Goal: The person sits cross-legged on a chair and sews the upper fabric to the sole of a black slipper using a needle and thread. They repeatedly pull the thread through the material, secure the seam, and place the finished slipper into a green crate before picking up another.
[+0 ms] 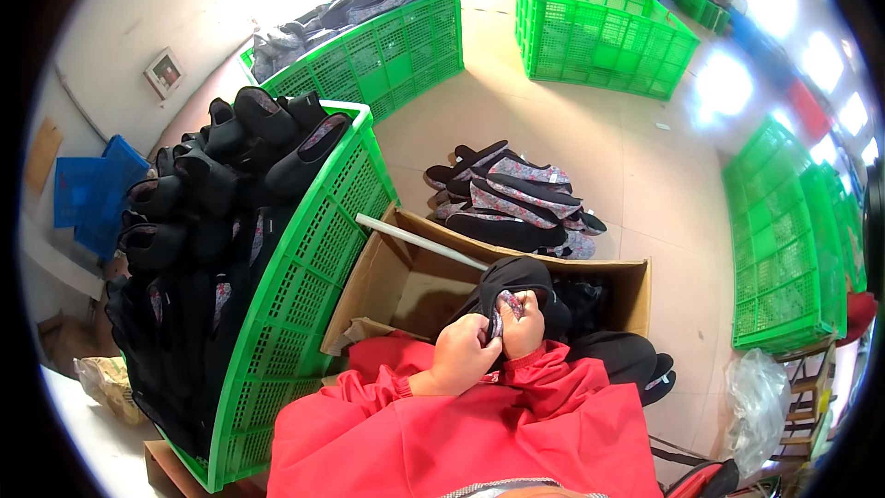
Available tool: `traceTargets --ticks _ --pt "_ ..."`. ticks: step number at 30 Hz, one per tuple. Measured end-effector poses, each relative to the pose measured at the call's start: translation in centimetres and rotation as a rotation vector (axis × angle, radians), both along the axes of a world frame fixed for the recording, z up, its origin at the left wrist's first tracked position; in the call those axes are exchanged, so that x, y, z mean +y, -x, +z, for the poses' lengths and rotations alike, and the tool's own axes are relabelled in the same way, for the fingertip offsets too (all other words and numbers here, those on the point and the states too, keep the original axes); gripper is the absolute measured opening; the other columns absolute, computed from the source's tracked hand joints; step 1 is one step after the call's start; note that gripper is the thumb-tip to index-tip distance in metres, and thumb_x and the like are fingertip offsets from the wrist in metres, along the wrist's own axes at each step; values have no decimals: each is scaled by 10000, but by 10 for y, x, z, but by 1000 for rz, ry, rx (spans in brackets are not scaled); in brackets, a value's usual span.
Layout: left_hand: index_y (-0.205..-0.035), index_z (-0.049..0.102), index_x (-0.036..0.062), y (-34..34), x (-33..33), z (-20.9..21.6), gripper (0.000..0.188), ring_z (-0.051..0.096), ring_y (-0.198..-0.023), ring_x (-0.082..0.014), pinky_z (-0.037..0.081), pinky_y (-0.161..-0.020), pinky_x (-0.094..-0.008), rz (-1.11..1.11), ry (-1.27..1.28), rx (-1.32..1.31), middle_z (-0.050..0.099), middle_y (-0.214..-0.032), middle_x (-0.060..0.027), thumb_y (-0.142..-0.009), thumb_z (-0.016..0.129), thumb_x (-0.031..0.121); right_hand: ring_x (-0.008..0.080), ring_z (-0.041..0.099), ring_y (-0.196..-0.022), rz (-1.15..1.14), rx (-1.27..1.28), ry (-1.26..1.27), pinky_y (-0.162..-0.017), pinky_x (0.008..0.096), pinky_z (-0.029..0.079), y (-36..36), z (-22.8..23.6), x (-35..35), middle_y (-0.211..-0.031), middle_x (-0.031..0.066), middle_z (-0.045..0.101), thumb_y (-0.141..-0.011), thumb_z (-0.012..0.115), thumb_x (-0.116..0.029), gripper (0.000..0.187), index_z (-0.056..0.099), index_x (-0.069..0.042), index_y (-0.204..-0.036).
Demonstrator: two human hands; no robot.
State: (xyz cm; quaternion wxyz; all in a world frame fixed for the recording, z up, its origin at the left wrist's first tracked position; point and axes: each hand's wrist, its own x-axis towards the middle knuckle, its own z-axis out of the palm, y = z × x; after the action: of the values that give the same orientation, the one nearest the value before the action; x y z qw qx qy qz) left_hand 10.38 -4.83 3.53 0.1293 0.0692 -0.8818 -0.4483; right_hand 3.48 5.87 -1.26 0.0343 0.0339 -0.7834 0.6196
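Observation:
Close together in front of my red-clad lap are my left hand (461,356) and my right hand (523,325), both closed. Between their fingers they pinch a small floral-printed fabric piece (502,306) with dark edges. Most of it is hidden by the fingers, so its full shape cannot be made out. Just beyond the hands is a rounded black form (512,278), perhaps my knee. An open cardboard box (369,278) stands around and beyond this spot, with dark items (583,300) at its right side. Across its left part leans a white rod (419,242).
At left, a green crate (309,309) brims with black shoes (207,166). Beyond the box, black and floral shoe liners (516,198) lie heaped on the floor. Further green crates stand behind (396,60), at back right (599,46) and right (774,240), near a clear plastic bag (758,401).

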Motion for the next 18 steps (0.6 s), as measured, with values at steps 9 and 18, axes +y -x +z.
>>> traceTargets --ticks 9,18 --pt "-750 519 61 34 -9 3 170 557 -737 -342 456 -660 -448 5 379 268 542 -746 -118 -644 652 54 264 661 -836 260 -144 146 -747 357 514 14 -8 20 -950 155 671 -966 598 -222 287 552 29 -1097" --pt "-749 521 58 56 -40 6 176 523 -772 -333 458 -704 -425 -22 556 411 516 -795 -112 -618 596 -33 142 629 -867 234 -43 312 -802 261 506 4 64 67 -1033 87 642 -898 663 -77 294 571 13 -1162"
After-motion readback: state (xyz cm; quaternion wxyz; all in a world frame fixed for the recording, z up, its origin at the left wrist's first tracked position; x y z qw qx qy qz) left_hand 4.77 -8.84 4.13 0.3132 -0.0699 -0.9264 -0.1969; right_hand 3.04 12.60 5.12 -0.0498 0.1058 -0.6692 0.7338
